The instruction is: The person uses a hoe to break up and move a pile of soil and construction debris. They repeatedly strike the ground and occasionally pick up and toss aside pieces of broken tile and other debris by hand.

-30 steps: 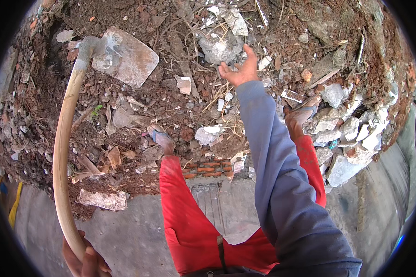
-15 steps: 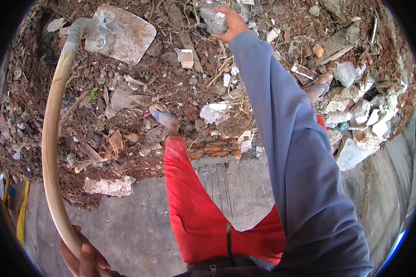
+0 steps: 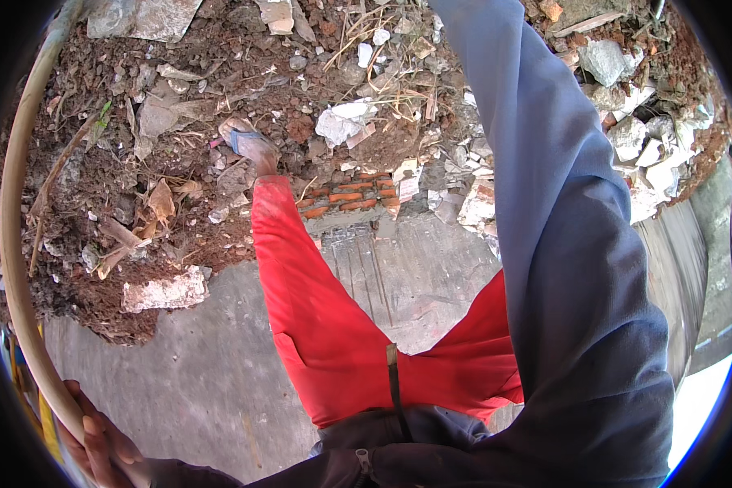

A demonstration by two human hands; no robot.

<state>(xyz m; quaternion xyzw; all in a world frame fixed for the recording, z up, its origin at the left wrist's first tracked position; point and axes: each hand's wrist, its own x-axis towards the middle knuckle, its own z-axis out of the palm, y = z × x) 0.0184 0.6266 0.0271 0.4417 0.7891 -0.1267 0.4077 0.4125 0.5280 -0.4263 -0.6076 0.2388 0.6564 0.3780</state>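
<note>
The long wooden handle of a shovel (image 3: 13, 195) runs down the left side, and my left hand (image 3: 99, 443) is closed round its lower end. At the upper left, the shovel's dirty metal blade (image 3: 142, 18) lies on the soil, cut off by the top edge. My right arm, in a grey-blue sleeve (image 3: 573, 211), stretches up and forward past the top edge. The right hand itself is out of view, so what it touches cannot be seen.
Soil mixed with broken masonry covers the far part. A pale concrete chunk (image 3: 167, 290) lies at the heap's near edge, by the grey concrete floor (image 3: 203, 374). Red bricks (image 3: 348, 196) show beside my sandalled left foot (image 3: 248, 145). Rubble (image 3: 659, 159) is piled at the right.
The view has shifted, so the scene sits higher and further left. My right hand, earlier on a grey chunk of rubble, has left the picture. My left hand keeps its hold on the shovel.
</note>
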